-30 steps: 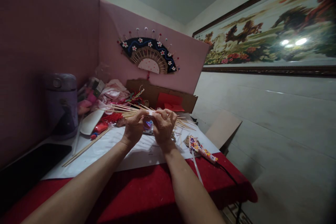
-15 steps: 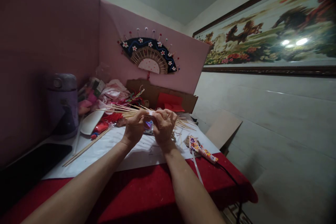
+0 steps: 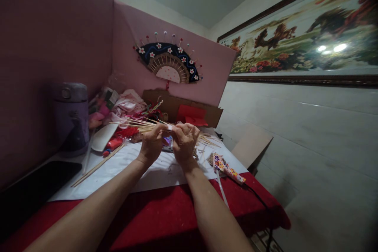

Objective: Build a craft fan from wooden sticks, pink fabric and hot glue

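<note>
My left hand (image 3: 152, 141) and my right hand (image 3: 185, 141) are raised close together over the white sheet (image 3: 147, 184). Both are closed around a bundle of thin bamboo sticks (image 3: 143, 124), whose ends fan out to the left and also show past the right hand. A small white band (image 3: 170, 127) shows on the bundle between the thumbs. A shiny bluish-purple object (image 3: 168, 140) is partly visible in the gap below the hands. The fingers hide the middle of the sticks.
A flower-patterned glue gun (image 3: 228, 169) lies at the right with a clear stick (image 3: 222, 189). At left stand a purple bottle (image 3: 71, 122), a dark phone-like slab (image 3: 44, 183) and loose sticks (image 3: 99, 165). Pink cloth (image 3: 130, 104) is heaped behind. A decorated fan (image 3: 169, 63) hangs on the pink panel.
</note>
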Action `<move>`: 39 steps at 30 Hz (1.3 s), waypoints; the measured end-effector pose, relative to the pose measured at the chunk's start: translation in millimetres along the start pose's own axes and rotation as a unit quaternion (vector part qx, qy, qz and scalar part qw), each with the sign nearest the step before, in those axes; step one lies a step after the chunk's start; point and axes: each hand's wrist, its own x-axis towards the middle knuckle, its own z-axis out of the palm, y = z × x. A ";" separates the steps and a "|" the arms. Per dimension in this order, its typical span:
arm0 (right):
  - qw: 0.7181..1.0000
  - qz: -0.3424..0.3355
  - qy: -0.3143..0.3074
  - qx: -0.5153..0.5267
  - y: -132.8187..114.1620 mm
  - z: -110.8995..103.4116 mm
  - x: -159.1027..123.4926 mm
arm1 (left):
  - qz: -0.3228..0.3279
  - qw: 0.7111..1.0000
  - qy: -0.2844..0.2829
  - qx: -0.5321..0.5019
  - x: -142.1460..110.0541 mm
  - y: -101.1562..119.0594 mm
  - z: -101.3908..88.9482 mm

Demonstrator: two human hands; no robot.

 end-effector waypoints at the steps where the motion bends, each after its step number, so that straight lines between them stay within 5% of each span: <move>1: 1.000 0.000 0.000 -0.002 0.0 0.2 -0.1 | 0.001 1.000 0.000 0.002 -0.2 0.2 -0.1; 39: 1.000 -0.010 0.004 0.003 0.4 1.4 -2.3 | 0.007 1.000 0.009 0.017 -0.4 1.9 -0.4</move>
